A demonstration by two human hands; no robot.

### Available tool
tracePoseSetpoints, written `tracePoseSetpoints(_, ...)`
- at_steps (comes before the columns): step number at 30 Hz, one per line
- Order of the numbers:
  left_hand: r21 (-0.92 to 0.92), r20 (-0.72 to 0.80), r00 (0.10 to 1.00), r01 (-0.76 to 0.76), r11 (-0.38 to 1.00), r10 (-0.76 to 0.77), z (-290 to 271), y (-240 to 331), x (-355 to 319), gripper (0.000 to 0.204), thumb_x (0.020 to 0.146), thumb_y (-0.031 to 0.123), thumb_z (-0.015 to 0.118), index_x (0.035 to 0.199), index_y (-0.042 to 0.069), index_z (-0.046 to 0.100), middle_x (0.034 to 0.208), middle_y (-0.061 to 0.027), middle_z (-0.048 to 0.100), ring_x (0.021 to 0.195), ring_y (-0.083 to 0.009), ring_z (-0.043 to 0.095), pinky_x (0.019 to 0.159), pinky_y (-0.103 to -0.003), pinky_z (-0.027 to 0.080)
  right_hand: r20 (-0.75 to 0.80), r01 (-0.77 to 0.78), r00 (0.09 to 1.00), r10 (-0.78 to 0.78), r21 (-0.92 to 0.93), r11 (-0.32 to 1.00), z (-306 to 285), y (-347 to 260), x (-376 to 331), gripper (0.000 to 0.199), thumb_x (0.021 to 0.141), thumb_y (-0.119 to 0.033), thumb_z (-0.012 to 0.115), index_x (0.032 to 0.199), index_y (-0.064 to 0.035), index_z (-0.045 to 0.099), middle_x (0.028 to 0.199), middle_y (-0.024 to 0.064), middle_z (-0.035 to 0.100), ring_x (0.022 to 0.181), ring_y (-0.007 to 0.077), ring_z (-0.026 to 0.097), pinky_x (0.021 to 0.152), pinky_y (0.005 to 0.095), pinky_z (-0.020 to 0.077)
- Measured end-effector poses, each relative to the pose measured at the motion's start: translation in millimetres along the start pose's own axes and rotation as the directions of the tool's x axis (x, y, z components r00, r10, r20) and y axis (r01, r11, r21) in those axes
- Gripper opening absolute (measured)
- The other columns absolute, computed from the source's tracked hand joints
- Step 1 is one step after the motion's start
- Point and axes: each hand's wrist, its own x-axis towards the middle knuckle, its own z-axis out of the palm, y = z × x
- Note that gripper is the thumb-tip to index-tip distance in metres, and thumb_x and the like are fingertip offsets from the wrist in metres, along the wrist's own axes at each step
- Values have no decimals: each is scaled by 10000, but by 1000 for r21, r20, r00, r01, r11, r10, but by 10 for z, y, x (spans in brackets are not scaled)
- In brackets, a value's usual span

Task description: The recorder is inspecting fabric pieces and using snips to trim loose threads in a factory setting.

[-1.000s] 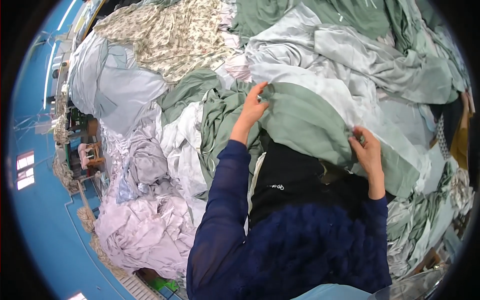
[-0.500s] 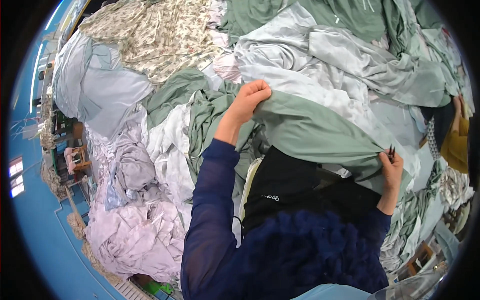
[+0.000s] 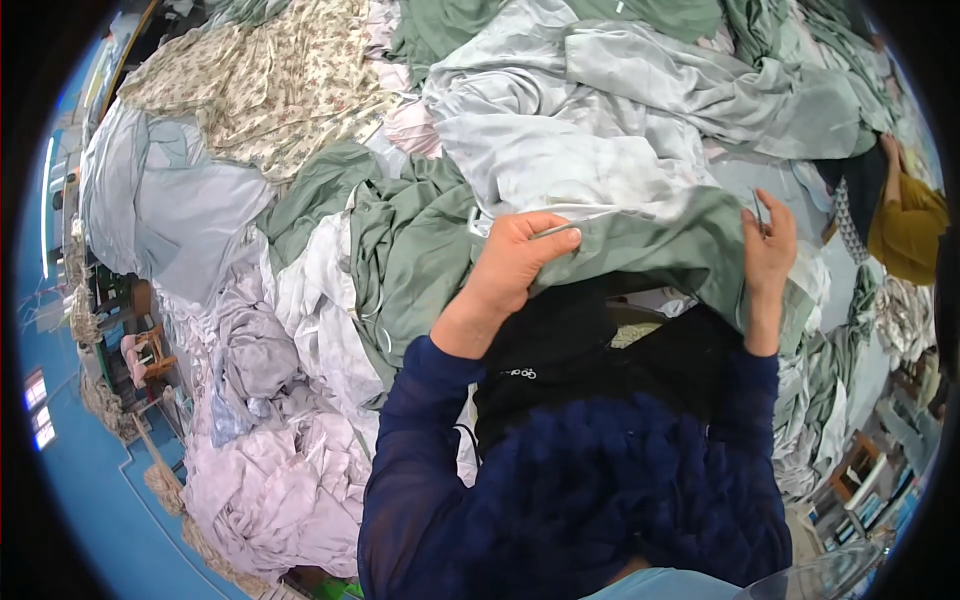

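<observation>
My left hand (image 3: 515, 262) pinches the edge of a sage-green cloth (image 3: 650, 245) between thumb and fingers. The cloth stretches across in front of my lap, and its white-grey side shows along the far edge. My right hand (image 3: 768, 250) is at the cloth's right end, with the thumb and forefinger raised and apart. A small dark pointed tool, apparently thread snips (image 3: 757, 208), sticks up from this hand; its handle is hidden by the fingers. Whether the right fingers also grip the cloth is hard to tell.
Heaps of loose cloth surround me: pale grey-white fabric (image 3: 570, 140) ahead, floral fabric (image 3: 265, 85) far left, pink fabric (image 3: 280, 480) near left. At the right edge another person's mustard sleeve (image 3: 905, 235) shows. A wooden stool (image 3: 148, 355) stands on the blue floor (image 3: 100, 480) at left.
My left hand has moved down and now pinches the cloth at a lower spot. My right hand has risen, its fingers lifting from the cloth's edge. The cloth hangs less taut.
</observation>
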Motion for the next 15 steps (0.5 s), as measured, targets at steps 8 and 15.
tracePoseSetpoints(8, -97, -31, 996, -82, 992, 79, 524, -169, -72, 112, 890, 73, 694, 948, -20, 716, 757, 59, 612, 650, -7, 462, 561, -190, 344, 301, -99, 949, -91, 561, 822, 159, -1169, -650, 227, 779, 41, 741, 993, -6, 682, 930, 40, 636, 742, 97, 583, 663, 224, 464)
tracePoseSetpoints(15, 238, -4, 951, -299, 924, 309, 577, -351, -11, 93, 906, 20, 651, 967, -20, 708, 796, 44, 629, 673, -12, 488, 590, -185, 367, 248, -9, 960, -126, 478, 878, 214, -1103, -677, 204, 762, 17, 751, 954, -3, 687, 850, 86, 686, 693, 157, 639, 633, 258, 503)
